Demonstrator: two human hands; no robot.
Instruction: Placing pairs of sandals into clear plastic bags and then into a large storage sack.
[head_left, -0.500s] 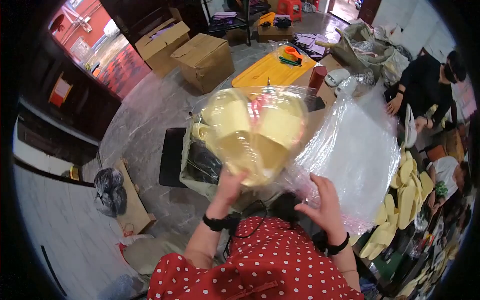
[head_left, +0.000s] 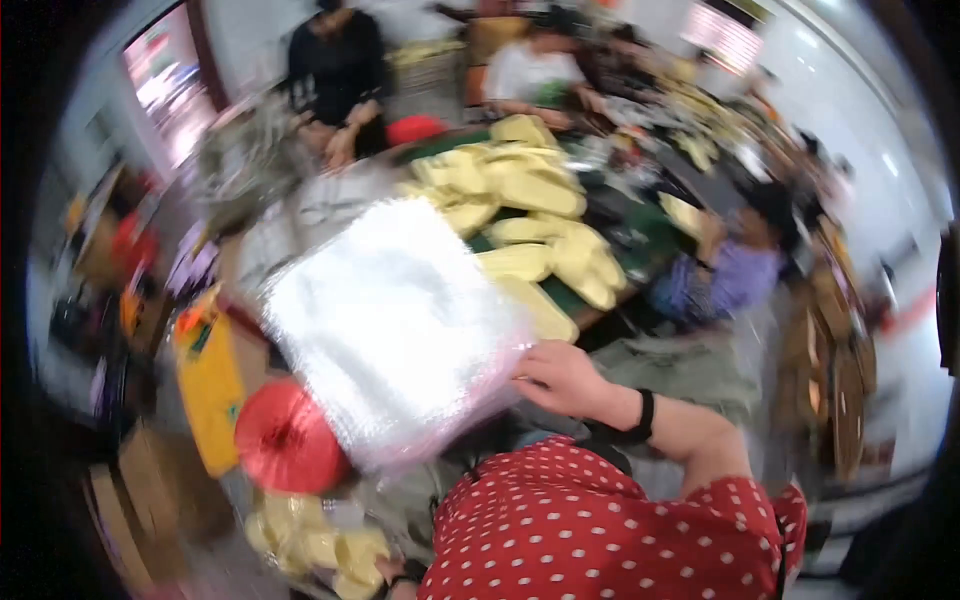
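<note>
One stack of clear plastic bags point(head_left: 395, 325) under your right hand point(head_left: 560, 378), fingers curled on its edge, steadying it; left hand point(head_left: 392, 572) w/ yellow pieces point(head_left: 310, 545), grip unclear

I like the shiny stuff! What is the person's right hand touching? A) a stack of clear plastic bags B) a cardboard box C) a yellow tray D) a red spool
A: the right hand grips the edge of the stack of clear plastic bags, while the red spool sits apart, lower left.
</note>
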